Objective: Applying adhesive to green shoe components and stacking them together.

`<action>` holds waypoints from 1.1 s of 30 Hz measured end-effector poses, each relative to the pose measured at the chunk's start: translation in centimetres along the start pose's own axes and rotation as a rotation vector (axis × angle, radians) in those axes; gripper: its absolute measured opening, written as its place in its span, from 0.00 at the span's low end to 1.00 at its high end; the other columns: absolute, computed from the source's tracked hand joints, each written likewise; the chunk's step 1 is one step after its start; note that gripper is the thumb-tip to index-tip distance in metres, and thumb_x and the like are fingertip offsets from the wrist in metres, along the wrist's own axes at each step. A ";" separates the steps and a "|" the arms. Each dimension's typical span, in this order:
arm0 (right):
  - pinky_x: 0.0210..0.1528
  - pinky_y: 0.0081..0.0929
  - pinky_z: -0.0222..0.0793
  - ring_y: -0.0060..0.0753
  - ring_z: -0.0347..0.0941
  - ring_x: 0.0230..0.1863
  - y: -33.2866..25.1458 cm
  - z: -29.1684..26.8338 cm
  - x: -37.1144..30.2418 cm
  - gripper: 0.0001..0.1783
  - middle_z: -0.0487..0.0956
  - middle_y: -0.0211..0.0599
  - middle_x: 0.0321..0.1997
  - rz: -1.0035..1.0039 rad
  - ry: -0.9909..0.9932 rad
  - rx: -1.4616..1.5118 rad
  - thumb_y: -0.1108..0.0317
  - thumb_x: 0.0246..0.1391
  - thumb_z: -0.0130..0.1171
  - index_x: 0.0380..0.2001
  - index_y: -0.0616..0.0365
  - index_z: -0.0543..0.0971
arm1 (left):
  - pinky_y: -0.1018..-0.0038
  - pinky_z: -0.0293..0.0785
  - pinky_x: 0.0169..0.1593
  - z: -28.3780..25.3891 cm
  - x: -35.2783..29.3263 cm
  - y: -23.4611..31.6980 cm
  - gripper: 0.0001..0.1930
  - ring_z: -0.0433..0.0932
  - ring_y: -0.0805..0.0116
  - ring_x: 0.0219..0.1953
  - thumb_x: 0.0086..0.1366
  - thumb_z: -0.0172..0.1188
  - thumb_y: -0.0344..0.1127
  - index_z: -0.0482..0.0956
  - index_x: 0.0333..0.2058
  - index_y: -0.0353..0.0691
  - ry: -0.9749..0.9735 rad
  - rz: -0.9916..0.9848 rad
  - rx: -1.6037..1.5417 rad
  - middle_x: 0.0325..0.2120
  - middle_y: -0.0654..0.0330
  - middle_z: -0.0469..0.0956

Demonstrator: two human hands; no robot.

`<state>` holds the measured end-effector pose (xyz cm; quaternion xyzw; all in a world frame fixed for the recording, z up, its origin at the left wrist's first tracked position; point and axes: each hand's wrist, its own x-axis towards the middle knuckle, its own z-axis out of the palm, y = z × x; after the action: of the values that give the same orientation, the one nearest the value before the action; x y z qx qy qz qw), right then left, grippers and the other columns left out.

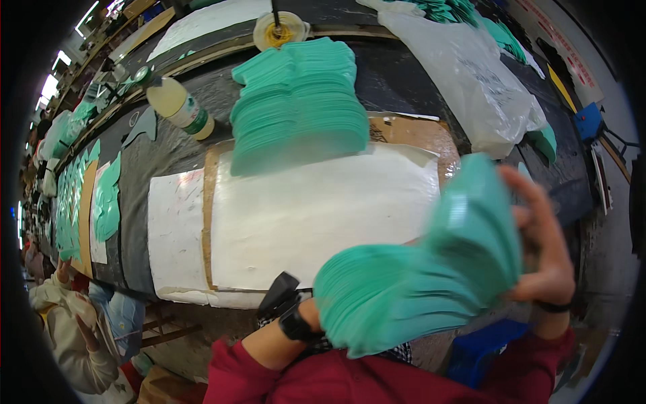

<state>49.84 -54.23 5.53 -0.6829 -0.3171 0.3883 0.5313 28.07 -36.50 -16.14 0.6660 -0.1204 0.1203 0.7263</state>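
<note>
A thick bundle of thin green cut pieces (397, 289) is held in the air over the front right of the table, bent and fanned along its edges. My right hand (548, 242) grips its right end, fingers curled round the far side and thumb on the near side; motion blurs hand and bundle. My left hand (311, 314), with a black watch at the wrist, reaches behind and under the bundle's left end. Most of its fingers are hidden there. Beyond the white board (323, 209) stands a larger layered stack of similar green pieces (296, 101).
A bottle of pale yellow liquid (176, 104) stands left of the large stack, a tape roll (279, 30) behind it. A translucent plastic bag (471, 74) lies at the back right. More green pieces (108, 198) lie at left, near a co-worker's sleeve (84, 337).
</note>
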 end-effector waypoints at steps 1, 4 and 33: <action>0.62 0.28 0.65 0.31 0.75 0.57 0.6 1.4 1.2 0.63 0.80 0.44 0.57 0.091 -0.087 0.133 0.75 0.31 0.73 0.75 0.59 0.53 | 0.68 0.71 0.63 -0.3 -0.7 1.5 0.36 0.74 0.65 0.58 0.64 0.70 0.34 0.65 0.69 0.39 0.031 -0.050 0.010 0.59 0.58 0.75; 0.61 0.29 0.68 0.32 0.75 0.57 1.8 4.3 5.4 0.55 0.80 0.45 0.57 0.202 -0.327 0.049 0.71 0.40 0.73 0.71 0.60 0.58 | 0.67 0.73 0.62 -1.1 -2.4 6.1 0.31 0.75 0.63 0.58 0.66 0.68 0.34 0.70 0.66 0.39 0.115 -0.207 0.036 0.58 0.58 0.76; 0.61 0.42 0.70 0.57 0.73 0.57 5.6 8.7 12.7 0.29 0.77 0.52 0.55 -0.525 -0.024 -0.864 0.59 0.56 0.63 0.59 0.60 0.76 | 0.78 0.66 0.30 -8.1 -2.8 10.9 0.21 0.67 0.78 0.26 0.67 0.67 0.36 0.76 0.55 0.36 0.459 -0.559 0.516 0.24 0.70 0.69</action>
<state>48.78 -40.63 -3.56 -0.7331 -0.6160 0.0827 0.2761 21.95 -27.55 -7.54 0.7886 0.2626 0.0899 0.5487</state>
